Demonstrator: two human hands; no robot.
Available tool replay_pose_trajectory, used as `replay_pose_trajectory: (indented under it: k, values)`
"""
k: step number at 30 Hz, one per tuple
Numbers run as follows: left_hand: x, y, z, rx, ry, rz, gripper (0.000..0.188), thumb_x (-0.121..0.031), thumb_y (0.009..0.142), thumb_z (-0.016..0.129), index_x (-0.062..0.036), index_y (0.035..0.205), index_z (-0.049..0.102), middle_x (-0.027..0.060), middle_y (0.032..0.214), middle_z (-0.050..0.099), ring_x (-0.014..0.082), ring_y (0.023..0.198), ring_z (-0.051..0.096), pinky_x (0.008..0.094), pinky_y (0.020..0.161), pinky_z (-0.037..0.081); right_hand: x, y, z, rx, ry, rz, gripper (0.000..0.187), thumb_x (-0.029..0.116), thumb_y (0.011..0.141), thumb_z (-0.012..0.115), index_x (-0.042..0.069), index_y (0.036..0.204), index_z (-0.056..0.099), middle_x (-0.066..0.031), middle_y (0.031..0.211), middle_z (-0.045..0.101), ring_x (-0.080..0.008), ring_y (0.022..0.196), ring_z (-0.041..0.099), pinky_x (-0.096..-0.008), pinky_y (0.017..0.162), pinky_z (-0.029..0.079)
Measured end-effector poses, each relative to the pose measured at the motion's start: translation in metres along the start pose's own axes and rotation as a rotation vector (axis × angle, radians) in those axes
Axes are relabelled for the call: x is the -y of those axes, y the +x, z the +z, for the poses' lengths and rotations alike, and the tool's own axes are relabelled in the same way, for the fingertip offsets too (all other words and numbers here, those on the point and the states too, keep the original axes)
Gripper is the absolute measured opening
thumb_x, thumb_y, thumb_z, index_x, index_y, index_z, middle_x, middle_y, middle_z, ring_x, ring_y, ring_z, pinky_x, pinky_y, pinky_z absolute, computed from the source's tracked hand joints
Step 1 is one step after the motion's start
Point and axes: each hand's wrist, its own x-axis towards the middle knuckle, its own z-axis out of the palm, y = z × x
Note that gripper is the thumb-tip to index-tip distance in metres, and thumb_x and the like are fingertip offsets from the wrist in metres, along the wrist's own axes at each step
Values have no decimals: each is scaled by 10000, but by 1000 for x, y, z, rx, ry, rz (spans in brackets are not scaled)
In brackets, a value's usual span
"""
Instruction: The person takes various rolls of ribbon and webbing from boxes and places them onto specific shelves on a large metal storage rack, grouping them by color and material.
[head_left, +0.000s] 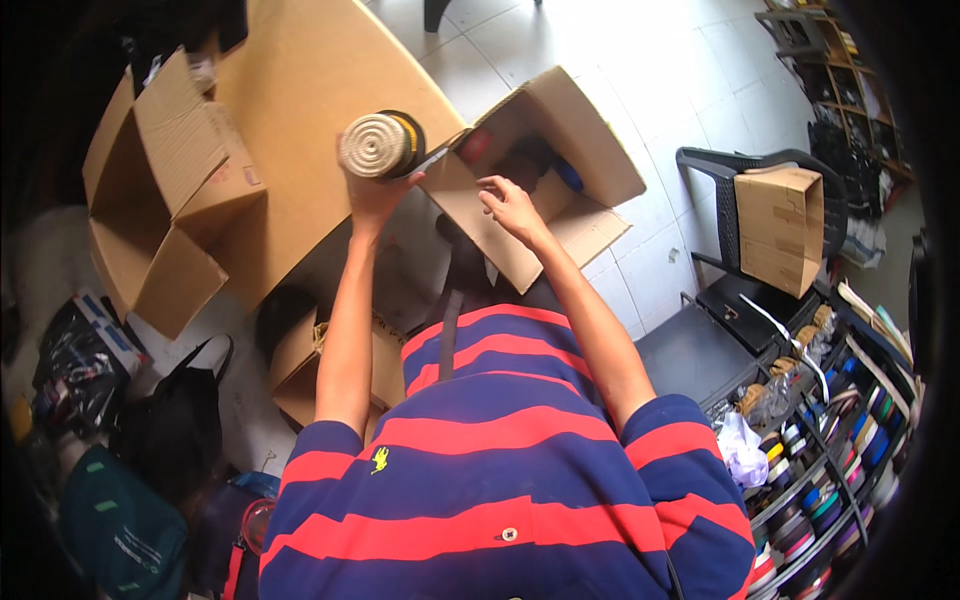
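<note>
My left hand [372, 200] is wrapped round a coiled roll of beige webbing [376, 146], held over the edge of the wooden table. Behind the beige coil, dark and yellow roll edges [412, 142] show; whether they are held together with it I cannot tell. My right hand [512, 210] hovers over the near flap of an open cardboard box [603, 150], its fingers loosely bent and apart with nothing seen in them. Inside that box are a red item [478, 146], a blue item [568, 175] and dark things in shadow.
An open carton [183, 140] sits on the left of the wooden table [300, 60]. Another cardboard box [300, 370] stands below my left forearm. At right, a black chair [715, 170] holds a brown box [780, 230]. Racks of webbing rolls [820, 510] fill the lower right.
</note>
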Motion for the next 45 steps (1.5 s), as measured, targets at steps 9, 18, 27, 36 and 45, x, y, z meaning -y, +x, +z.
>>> replay_pose_trajectory:
  k: [9,18,27,36,45]
  values:
    - [-12,0,9,-2,-149,-292,568,-56,630,845,-10,1132,582,77,1095,633,190,997,606,318,887,483,-119,48,-52,-237,-189,465,387,254,841,600,11,1141,608,-159,1042,667,-233,884,673,-344,721,541]
    - [-7,1,16,-24,-55,-333,616,-175,624,881,-21,1140,583,63,1079,637,191,995,606,334,894,487,-160,82,-23,-348,-403,382,735,222,751,738,-9,1347,377,-277,1325,453,-397,1230,462,-431,1027,397]
    - [11,-5,17,8,-107,-323,703,-230,515,928,-29,1107,607,57,1062,644,195,980,610,341,915,470,-178,85,-23,-241,161,452,640,242,700,798,4,1206,487,-149,1139,602,-268,1018,601,-384,815,507]
    - [8,-4,15,-46,-42,-364,672,-254,550,908,-58,1119,610,65,1075,645,213,1036,581,356,920,434,-162,55,-43,-312,77,365,584,284,692,752,-9,1137,513,-212,1061,622,-278,957,613,-360,845,480]
    - [-40,8,-18,-156,-272,-546,605,-218,634,880,-12,1118,581,90,1057,650,235,983,621,349,832,507,-105,-7,-60,-290,481,349,390,274,841,620,74,1143,472,-108,1051,560,-208,898,597,-352,639,529]
